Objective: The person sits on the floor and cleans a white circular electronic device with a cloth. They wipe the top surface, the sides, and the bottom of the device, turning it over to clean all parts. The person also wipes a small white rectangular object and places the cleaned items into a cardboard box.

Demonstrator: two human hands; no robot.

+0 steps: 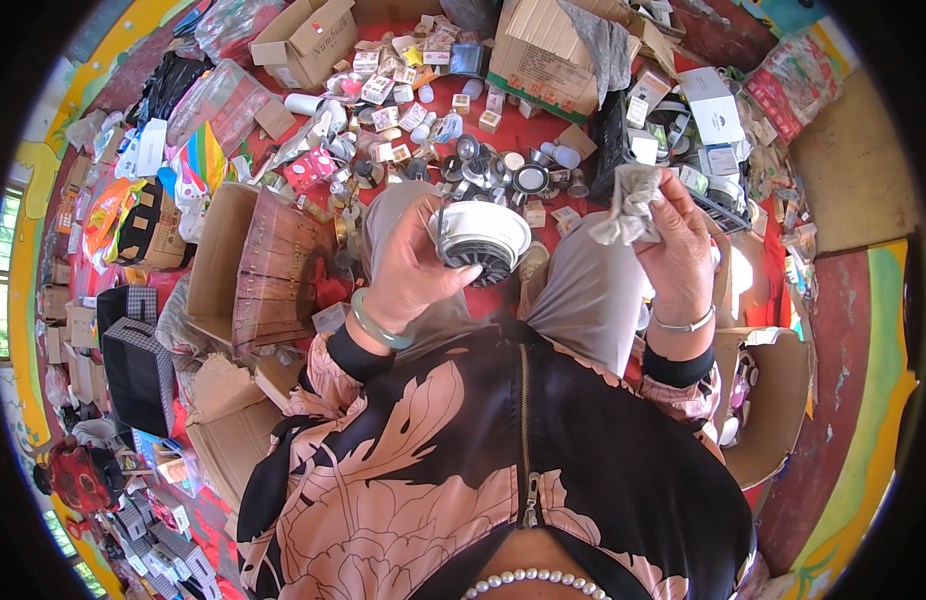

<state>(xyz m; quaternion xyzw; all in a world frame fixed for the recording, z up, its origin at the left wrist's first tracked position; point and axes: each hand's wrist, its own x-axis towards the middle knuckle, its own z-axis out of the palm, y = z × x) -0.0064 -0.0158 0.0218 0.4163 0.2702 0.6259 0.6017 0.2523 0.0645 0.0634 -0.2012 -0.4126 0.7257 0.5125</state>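
Observation:
Gripped in my left hand [423,265] is a downlight [483,232], a round fitting with a wide white ring, a black finned part facing me and a thin wire clip at its left side. My fingers wrap its left edge and the thumb presses the black fins. To the right, at about the same height and apart from the light, my right hand [683,245] pinches a crumpled grey cloth [633,205] between thumb and fingers. Both hands are raised over my knees. Several round metal lamp fittings [483,165] lie in a heap on the red floor beyond them.
Small boxes [388,118] and white cylinders are strewn farther out. A black crate [615,140] full of boxes stands at the far right. Open cartons flank me, one at the right [773,400], one at the left [223,440]. A ribbed wooden-looking basket [273,270] stands by my left knee.

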